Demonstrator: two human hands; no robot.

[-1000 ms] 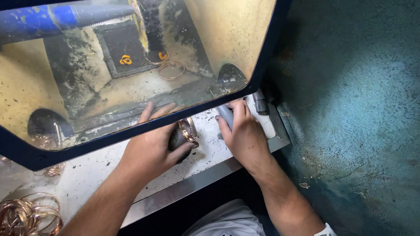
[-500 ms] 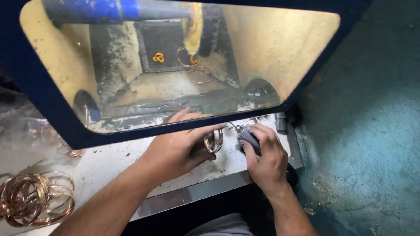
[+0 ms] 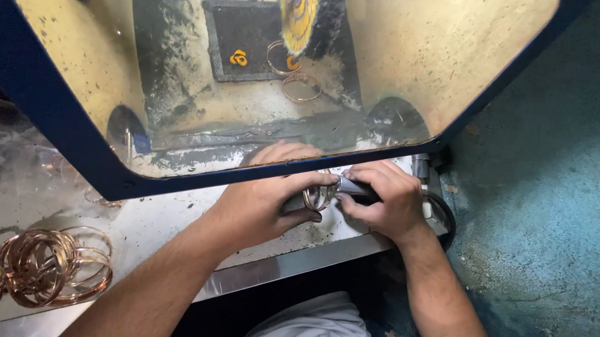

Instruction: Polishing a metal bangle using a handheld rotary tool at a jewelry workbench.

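My left hand (image 3: pixel 262 204) grips a dark rod-like holder with thin copper-coloured bangles (image 3: pixel 317 197) round it, just below the blue-framed window. My right hand (image 3: pixel 385 201) closes on the grey end of the same holder (image 3: pixel 356 188), touching the bangles with its fingertips. Both hands rest on the dusty white ledge (image 3: pixel 152 226) of the machine. Part of my left fingers shows through the window.
A pile of several copper-coloured bangles (image 3: pixel 44 266) lies at the ledge's left. Behind the blue-framed window (image 3: pixel 81 154) a yellow buffing wheel (image 3: pixel 299 15) sits on a blue shaft, with two loose rings (image 3: pixel 296 85) below it. A teal floor (image 3: pixel 551 217) lies to the right.
The view has dropped and closed in on the machine. My hands have come together at the ledge, and the right hand now touches the bangles on the holder.
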